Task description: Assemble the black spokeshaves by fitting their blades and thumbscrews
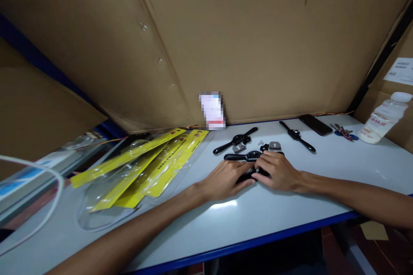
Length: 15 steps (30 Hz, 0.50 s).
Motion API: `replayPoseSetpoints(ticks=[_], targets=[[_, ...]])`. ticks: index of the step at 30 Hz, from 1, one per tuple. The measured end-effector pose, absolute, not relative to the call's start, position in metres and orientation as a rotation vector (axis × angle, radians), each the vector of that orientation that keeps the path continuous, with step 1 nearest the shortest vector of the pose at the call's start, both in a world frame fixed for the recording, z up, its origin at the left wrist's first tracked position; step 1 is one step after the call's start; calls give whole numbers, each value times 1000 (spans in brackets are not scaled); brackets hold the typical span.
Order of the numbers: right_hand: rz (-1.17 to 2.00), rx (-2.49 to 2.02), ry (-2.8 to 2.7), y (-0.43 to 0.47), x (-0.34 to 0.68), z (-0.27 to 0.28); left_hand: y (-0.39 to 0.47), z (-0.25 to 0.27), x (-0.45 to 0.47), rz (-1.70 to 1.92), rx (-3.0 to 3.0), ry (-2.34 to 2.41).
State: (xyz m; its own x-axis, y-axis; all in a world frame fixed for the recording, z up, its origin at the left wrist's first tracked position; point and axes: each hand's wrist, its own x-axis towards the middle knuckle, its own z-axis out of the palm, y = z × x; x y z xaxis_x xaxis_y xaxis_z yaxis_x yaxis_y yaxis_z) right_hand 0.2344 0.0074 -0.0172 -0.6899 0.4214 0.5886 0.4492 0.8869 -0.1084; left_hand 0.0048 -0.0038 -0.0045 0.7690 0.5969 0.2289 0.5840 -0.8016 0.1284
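Note:
Both hands meet over the table, fingers curled around a black spokeshave [245,175] that they largely cover. My left hand [224,176] is closed on its left part, and my right hand [279,171] grips the right part, fingertips near the middle. Just behind the fingers lies a second black spokeshave [240,156], its right end partly hidden by my right hand. Farther back are another spokeshave [237,140] with a loose metal blade [239,148] beside it, some small screws [260,142], and a squarish slotted blade [275,145].
Yellow-backed clear packages [161,167] spread over the left side. To the right are another spokeshave [297,136], a dark phone [316,125], keys [344,132] and a plastic bottle [385,118]. A lit, blurred-out screen [213,111] leans against the cardboard wall [251,51]. A white cable [61,184] loops at left.

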Motion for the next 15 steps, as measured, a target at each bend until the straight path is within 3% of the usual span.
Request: replayPoseSetpoints(ticks=[7,15], targets=[[-97,-517,-2464,9,238,-14,-5,-5,4,414,2910,998],[-62,-739,-2466,7,235,-15,-4,-5,4,369,2893,1021]])
